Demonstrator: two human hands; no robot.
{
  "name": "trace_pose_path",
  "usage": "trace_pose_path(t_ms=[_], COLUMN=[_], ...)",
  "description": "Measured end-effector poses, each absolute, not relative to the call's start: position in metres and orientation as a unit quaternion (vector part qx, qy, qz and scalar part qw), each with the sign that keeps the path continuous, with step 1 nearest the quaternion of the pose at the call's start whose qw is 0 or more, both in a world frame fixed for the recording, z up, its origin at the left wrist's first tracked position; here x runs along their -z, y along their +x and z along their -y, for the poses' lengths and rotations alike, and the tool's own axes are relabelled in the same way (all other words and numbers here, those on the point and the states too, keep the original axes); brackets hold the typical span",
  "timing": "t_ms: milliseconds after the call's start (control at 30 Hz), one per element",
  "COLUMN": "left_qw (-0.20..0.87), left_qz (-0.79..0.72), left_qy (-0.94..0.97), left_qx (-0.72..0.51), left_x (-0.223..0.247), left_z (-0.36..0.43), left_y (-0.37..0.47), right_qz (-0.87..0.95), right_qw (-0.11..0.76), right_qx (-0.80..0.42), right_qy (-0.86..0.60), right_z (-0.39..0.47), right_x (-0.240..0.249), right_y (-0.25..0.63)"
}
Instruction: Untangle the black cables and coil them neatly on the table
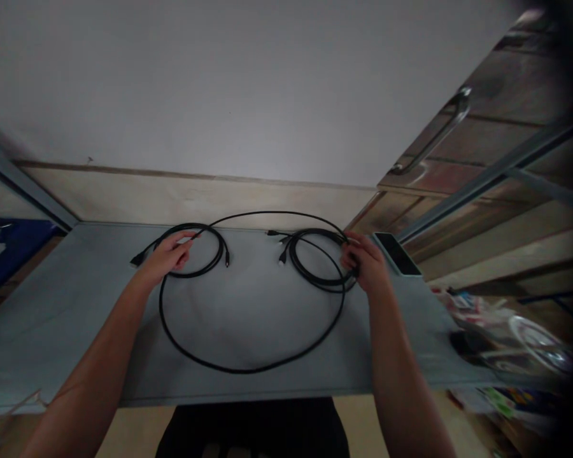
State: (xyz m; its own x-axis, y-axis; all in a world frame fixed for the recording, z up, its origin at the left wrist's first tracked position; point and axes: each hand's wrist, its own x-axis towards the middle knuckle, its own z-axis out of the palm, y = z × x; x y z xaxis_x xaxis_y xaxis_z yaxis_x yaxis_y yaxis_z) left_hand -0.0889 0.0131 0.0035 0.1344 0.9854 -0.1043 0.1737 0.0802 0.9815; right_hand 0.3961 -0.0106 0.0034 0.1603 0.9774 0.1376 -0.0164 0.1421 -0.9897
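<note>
A long black cable (248,371) makes a wide open loop between my hands. My left hand (169,257) pinches it on the left side, above a coiled black cable (222,247) that lies on the grey table. On the right, my right hand (363,257) is closed around the same looped cable, at the edge of a second coil of black cable (292,251). Dark connector ends (282,257) stick out to the left of that coil. The left coil also shows a plug (137,259) near my left wrist. My right fingers partly hide what lies in them.
The grey table (248,312) stands against a white wall (219,95). A flat device with a dark screen (397,254) lies right of my right hand. Grey metal posts rise at both back corners. Cluttered items (510,343) sit beyond the table on the right.
</note>
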Motion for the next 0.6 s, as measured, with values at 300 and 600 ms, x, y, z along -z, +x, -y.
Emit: trace_pose_path(t_ms=[300, 600], left_qw=[0.536, 0.583], left_qz=[-0.527, -0.478], left_qy=[0.563, 0.486], left_qx=[-0.343, -0.442], left_x=[-0.011, -0.01], left_z=[-0.01, -0.015], left_y=[-0.086, -0.101], right_qz=[0.505, 0.488], right_qw=[0.236, 0.524], right_qx=[-0.669, -0.514], right_qy=[-0.492, -0.472], right_z=[0.025, 0.016], right_x=[-0.002, -0.004], right_y=[0.404, 0.407])
